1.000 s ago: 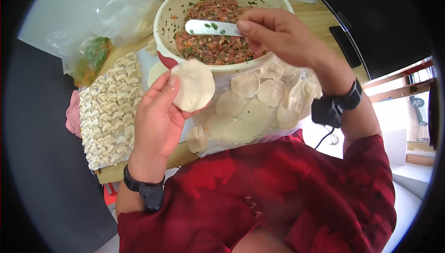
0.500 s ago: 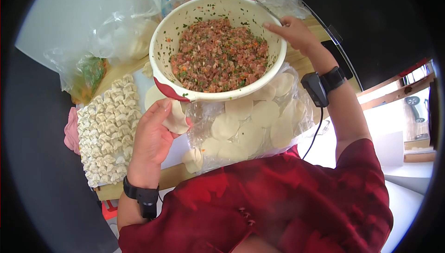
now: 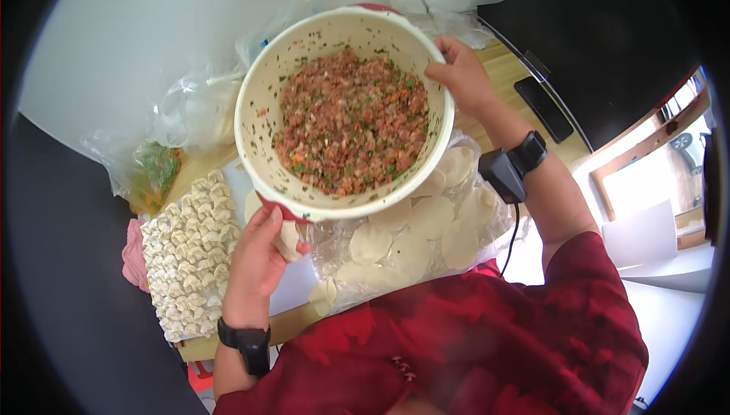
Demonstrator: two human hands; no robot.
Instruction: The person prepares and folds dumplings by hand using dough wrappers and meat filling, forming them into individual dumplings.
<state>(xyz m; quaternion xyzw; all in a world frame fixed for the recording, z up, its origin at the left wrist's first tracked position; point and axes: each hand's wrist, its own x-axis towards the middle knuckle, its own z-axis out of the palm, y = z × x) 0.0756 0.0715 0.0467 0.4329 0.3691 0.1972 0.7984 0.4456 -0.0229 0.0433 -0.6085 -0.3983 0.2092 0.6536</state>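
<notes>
A large cream bowl (image 3: pixel 245 130) with red handles holds minced filling (image 3: pixel 350 122) flecked with green and orange. My right hand (image 3: pixel 465 80) is closed on the bowl's right rim, thumb on the inner side and fingers behind it. My left hand (image 3: pixel 258 263) is closed on a round dumpling wrapper (image 3: pixel 289 242), its thumb right at the lower red handle (image 3: pixel 283 208). More wrappers (image 3: pixel 431 219) lie on clear plastic in front of the bowl, partly overlapping one another. A single folded wrapper (image 3: pixel 323 296) sits by the table's near edge.
Rows of folded dumplings (image 3: pixel 190 255) cover a board at left, beside a pink cloth (image 3: pixel 135 255). Plastic bags (image 3: pixel 194 107) crowd the back, one with greens (image 3: pixel 158 172). A phone (image 3: pixel 543 109) lies at the table's right edge. A cable (image 3: pixel 514 240) hangs from my right wrist device.
The bowl's opening faces me more, and its near rim sits lower in view. My left hand has come up against the handle. The thin utensil by my right hand no longer shows.
</notes>
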